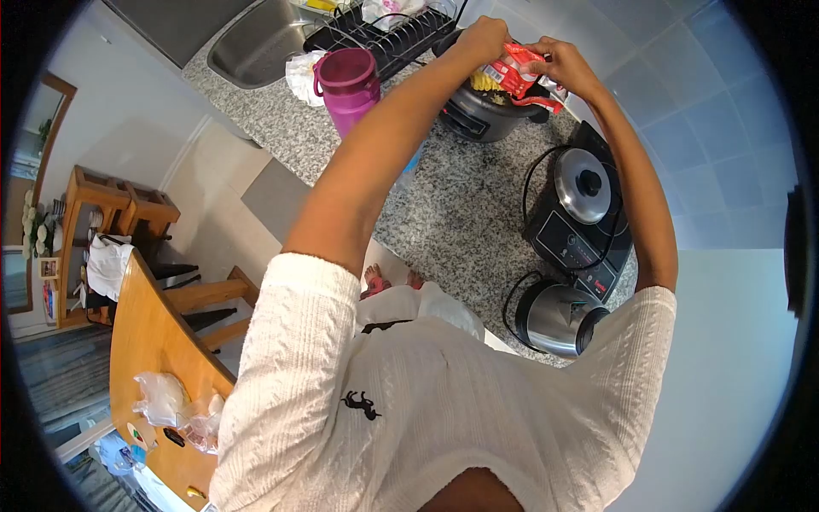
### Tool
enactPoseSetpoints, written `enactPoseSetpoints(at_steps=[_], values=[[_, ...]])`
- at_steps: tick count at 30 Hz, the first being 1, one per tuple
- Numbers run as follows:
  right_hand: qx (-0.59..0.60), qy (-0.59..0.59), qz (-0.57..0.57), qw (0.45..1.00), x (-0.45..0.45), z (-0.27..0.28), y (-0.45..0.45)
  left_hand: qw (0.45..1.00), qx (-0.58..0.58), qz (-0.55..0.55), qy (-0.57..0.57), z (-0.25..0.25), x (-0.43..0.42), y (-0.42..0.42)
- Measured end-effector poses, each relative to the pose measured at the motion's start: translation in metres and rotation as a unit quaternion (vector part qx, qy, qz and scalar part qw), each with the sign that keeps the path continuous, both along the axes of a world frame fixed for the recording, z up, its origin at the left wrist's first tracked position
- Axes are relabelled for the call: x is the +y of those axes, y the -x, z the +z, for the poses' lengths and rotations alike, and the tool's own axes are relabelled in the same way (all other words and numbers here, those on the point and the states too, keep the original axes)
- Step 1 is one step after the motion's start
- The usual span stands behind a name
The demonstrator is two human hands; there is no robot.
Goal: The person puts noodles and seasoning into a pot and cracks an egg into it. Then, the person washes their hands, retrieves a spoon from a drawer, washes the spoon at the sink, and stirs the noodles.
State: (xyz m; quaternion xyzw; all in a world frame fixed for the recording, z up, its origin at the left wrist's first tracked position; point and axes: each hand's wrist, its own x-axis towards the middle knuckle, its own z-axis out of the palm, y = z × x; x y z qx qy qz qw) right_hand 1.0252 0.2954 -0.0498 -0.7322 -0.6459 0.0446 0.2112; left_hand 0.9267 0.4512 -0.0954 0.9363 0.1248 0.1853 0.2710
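Note:
Both hands are at the top of the view, above a black electric cooking pot (pixel 478 124) on the counter. They hold a red packet (pixel 516 78) with a barcode, tilted over the pot's opening. My left hand (pixel 486 38) is closed at the packet's upper left edge, its fingertips partly hidden. On the other side, my right hand (pixel 563 66) pinches the packet between thumb and fingers. Yellow shows under the packet; I cannot tell whether it is print or food. Some light brown bits show inside the pot, and a red strip lies across its rim.
Left of the pot stand a purple jug (pixel 345 94), a dish rack (pixel 401 47) and a sink (pixel 256 47). On the right are a black hotplate (pixel 563 247) with a lidded pan (pixel 583 186), and a steel kettle (pixel 554 317) with a cord. A wooden table (pixel 141 341) stands behind.

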Motion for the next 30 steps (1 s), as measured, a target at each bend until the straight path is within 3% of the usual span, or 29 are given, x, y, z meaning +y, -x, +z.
enactPoseSetpoints(at_steps=[5, 8, 11, 14, 15, 18, 21, 24, 27, 28, 30], values=[[-0.098, -0.014, 0.009, 0.995, 0.005, -0.008, -0.020, 0.995, -0.071, -0.047, -0.049, -0.009, 0.003, -0.009], [-0.139, -0.121, 0.000, 0.983, 0.004, -0.018, -0.015, 0.994, -0.065, -0.066, -0.049, 0.010, -0.008, 0.001], [-0.130, -0.117, -0.055, 0.983, 0.006, -0.017, -0.006, 0.995, -0.081, -0.036, -0.054, -0.009, 0.000, -0.029], [0.047, -0.032, -0.147, 0.988, 0.002, 0.003, 0.017, 0.993, -0.119, -0.013, -0.025, -0.016, 0.001, -0.037], [0.023, -0.056, -0.127, 0.990, 0.002, 0.000, 0.012, 0.991, -0.130, -0.008, -0.007, -0.012, -0.002, -0.033], [-0.013, -0.078, -0.113, 0.990, 0.000, -0.004, -0.003, 0.978, -0.153, -0.096, -0.101, 0.015, -0.004, -0.002], [0.012, -0.020, -0.182, 0.983, -0.005, 0.012, -0.001, 0.975, -0.219, -0.045, 0.006, -0.018, 0.021, -0.038], [-0.033, 0.006, -0.185, 0.982, -0.006, 0.016, 0.000, 0.994, -0.107, 0.016, -0.012, 0.027, 0.007, 0.005], [-0.038, -0.131, -0.149, 0.979, -0.007, 0.008, 0.009, 0.963, -0.252, 0.088, -0.031, 0.015, 0.008, 0.008], [-0.040, -0.103, -0.151, 0.982, -0.007, 0.011, 0.008, 0.952, -0.286, 0.100, -0.050, 0.013, 0.010, 0.008], [-0.044, -0.045, -0.157, 0.986, -0.005, 0.018, 0.002, 0.972, -0.218, 0.086, -0.010, 0.012, 0.016, 0.009]])
